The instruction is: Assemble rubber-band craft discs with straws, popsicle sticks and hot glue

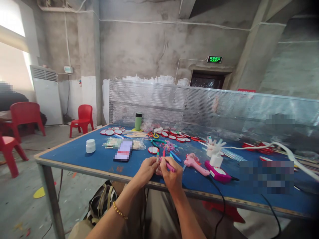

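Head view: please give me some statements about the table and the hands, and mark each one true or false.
1. The right hand holds a pink stick. True.
2. The left hand wears a glove. False: it is bare, with a gold bracelet on the wrist.
3. A green bottle stands at the far edge of the table. True.
4. The white jar lies on the floor. False: it stands upright on the table.
5. The pink glue gun is in the left hand. False: it lies on the table, right of both hands.
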Available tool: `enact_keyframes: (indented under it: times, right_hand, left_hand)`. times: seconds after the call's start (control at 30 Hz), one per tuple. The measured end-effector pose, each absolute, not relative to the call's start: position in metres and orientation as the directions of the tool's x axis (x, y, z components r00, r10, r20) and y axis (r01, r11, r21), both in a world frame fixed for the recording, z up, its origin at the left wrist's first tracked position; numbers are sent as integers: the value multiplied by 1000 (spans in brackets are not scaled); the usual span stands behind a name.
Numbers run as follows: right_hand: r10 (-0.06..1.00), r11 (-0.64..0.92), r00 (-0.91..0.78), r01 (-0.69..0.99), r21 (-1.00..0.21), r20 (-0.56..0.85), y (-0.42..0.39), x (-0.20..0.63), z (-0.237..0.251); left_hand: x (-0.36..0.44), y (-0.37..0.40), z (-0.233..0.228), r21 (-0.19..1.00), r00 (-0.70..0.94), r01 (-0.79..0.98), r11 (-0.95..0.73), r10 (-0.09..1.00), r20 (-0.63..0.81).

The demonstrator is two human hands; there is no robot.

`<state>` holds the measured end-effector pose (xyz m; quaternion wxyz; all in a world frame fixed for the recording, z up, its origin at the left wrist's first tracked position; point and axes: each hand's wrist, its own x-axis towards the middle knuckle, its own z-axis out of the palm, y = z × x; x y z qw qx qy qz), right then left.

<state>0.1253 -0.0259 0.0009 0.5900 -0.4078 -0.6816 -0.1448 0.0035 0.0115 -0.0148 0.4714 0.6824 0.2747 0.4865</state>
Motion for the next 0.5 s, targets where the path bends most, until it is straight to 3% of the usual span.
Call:
enact_keyframes:
  times: [0.5]
  right_hand:
    - [377, 652, 28, 702, -287, 926, -25, 125, 0]
  left_hand:
    - [3, 7, -9, 918, 391, -109, -381, 833, 392]
